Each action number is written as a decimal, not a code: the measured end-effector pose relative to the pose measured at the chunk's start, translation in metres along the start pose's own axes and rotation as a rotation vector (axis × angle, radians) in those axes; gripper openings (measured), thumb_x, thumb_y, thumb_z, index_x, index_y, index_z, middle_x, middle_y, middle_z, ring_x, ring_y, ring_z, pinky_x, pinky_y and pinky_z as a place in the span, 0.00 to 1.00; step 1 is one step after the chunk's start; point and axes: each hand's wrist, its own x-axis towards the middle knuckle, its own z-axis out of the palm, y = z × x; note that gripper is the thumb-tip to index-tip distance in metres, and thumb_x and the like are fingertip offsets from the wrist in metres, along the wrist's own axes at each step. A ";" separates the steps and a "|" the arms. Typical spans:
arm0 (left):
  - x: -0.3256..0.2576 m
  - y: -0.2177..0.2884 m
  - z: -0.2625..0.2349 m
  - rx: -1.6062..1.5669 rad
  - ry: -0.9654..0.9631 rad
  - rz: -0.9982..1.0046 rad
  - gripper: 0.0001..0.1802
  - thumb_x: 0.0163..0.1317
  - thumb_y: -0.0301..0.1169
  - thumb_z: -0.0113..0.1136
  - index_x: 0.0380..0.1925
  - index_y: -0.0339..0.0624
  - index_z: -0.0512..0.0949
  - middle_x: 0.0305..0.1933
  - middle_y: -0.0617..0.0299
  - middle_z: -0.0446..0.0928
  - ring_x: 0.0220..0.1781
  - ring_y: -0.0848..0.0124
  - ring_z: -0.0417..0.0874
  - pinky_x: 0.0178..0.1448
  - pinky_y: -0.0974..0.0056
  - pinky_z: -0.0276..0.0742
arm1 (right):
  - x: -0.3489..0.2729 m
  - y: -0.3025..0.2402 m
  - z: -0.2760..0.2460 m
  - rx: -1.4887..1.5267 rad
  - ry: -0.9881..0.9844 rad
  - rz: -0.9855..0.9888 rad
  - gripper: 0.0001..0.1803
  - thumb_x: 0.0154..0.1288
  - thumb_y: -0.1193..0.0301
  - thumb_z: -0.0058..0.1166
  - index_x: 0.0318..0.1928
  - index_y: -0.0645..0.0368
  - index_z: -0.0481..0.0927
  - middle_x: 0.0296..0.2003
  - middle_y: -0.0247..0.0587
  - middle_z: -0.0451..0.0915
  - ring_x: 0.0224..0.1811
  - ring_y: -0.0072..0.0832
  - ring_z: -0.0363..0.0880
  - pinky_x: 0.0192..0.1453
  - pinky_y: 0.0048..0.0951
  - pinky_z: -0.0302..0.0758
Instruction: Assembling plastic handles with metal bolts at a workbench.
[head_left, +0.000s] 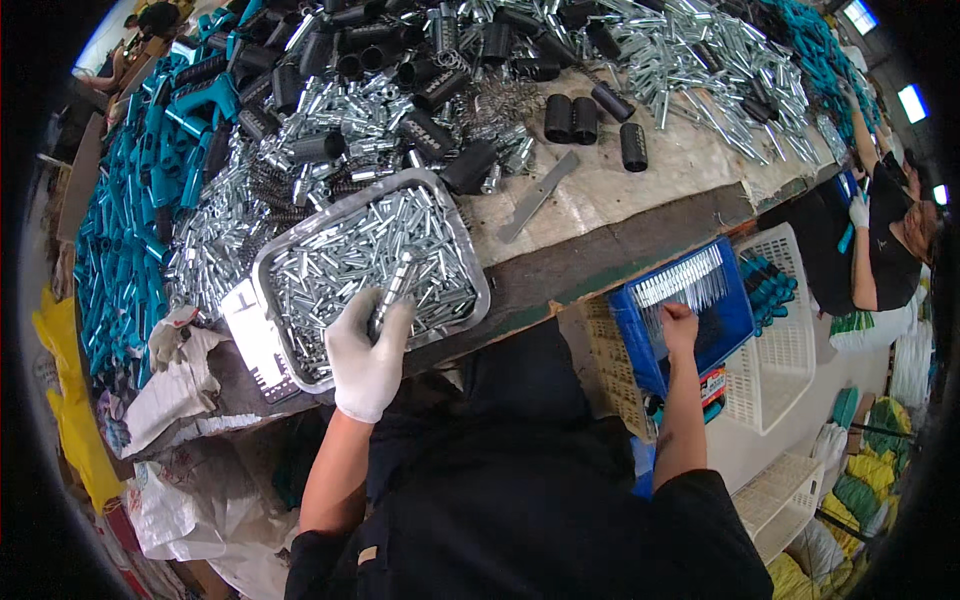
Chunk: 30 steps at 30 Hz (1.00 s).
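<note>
My left hand (366, 352), in a white glove, is closed round a shiny stepped metal cylinder (397, 282). It is held upright above a rectangular metal tray (474, 235) full of small silver pins (345, 240). Bare, my right hand (680, 326) is over a blue plastic bin (738, 300) with its fingers drawn together. Whatever they pinch, if anything, is too small to make out. Beside those fingers, a row of slim silver rods (690, 277) stands in the bin.
Loose metal parts, black sleeves (633, 147) and teal handles (150, 190) heap the bench. A flat metal strip (540, 195) lies near its edge. Cream crates (770, 385) stand right of the bin. At the far right another person (875, 235) works with a gloved hand.
</note>
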 end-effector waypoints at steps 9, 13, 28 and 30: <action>-0.005 -0.011 0.002 -0.056 0.022 -0.045 0.09 0.56 0.28 0.61 0.29 0.30 0.77 0.20 0.67 0.69 0.25 0.81 0.66 0.29 0.70 0.63 | 0.071 0.024 -0.034 -0.286 0.707 -0.367 0.11 0.53 0.74 0.65 0.38 0.63 0.81 0.38 0.47 0.83 0.40 0.43 0.82 0.47 0.39 0.77; -0.004 -0.016 0.001 -0.019 0.014 -0.026 0.08 0.55 0.27 0.60 0.29 0.30 0.77 0.20 0.68 0.69 0.25 0.81 0.66 0.29 0.71 0.63 | 0.097 0.019 -0.045 -0.427 0.714 -0.449 0.11 0.52 0.73 0.66 0.37 0.61 0.81 0.32 0.48 0.82 0.36 0.43 0.82 0.42 0.40 0.76; -0.004 -0.008 0.004 0.062 0.031 0.074 0.08 0.53 0.26 0.62 0.27 0.31 0.76 0.18 0.68 0.68 0.24 0.81 0.65 0.27 0.71 0.62 | -0.001 -0.008 0.021 -0.566 0.099 -0.490 0.05 0.47 0.76 0.59 0.29 0.58 0.83 0.28 0.46 0.83 0.33 0.46 0.83 0.39 0.40 0.78; -0.006 -0.013 0.004 0.048 0.032 0.087 0.08 0.56 0.27 0.61 0.28 0.31 0.76 0.20 0.67 0.69 0.24 0.80 0.66 0.28 0.70 0.63 | -0.008 -0.023 0.022 -0.711 0.136 -0.501 0.06 0.48 0.75 0.59 0.31 0.57 0.83 0.29 0.47 0.83 0.34 0.48 0.82 0.39 0.42 0.78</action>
